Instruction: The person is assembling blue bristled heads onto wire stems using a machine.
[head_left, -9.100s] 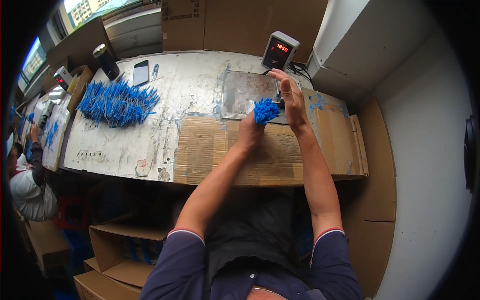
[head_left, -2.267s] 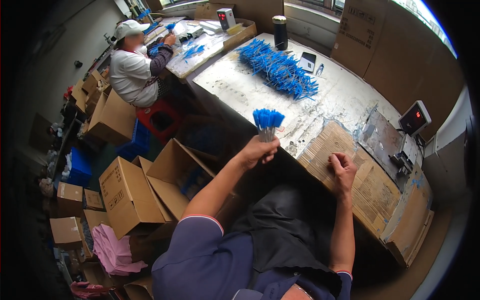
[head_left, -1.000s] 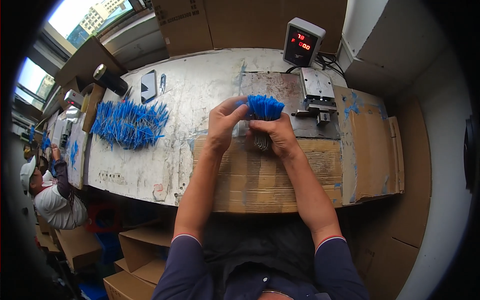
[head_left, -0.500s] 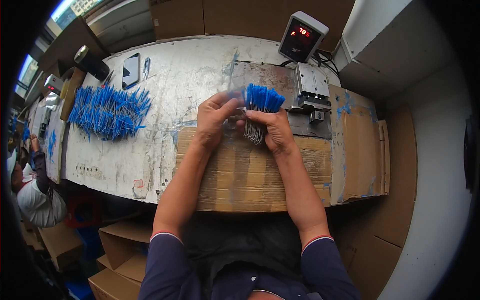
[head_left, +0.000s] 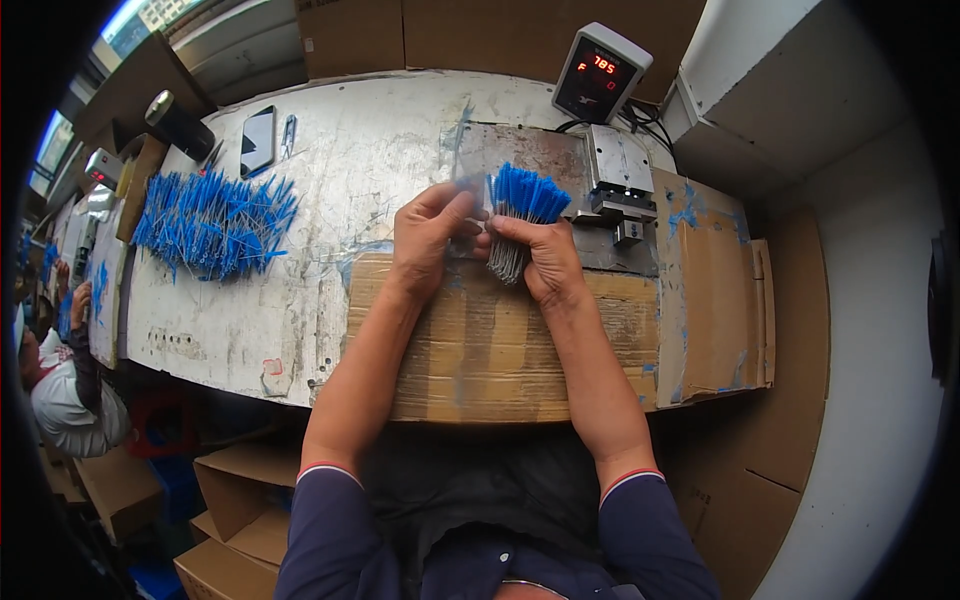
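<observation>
My right hand is closed around an upright bundle of blue-tipped wires. Their blue ends point up and away from me, and the thin metal ends, which look looped, stick out below my fingers. Just left of the bundle, my left hand is closed with thumb and fingers pinched together. Something thin and see-through, smeared grey, shows at its fingertips; I cannot make out what it is. A large loose pile of the same blue-tipped wires lies on the left of the worn white table.
A digital counter with red digits stands at the back right, behind a metal fixture. Flattened cardboard covers the table's front edge. A phone and a dark cylinder lie back left. Another person works at far left.
The whole view has shifted slightly. My hands stay nearly in place, with the bundle still in my right. The other person's hand has moved a little at the far left.
</observation>
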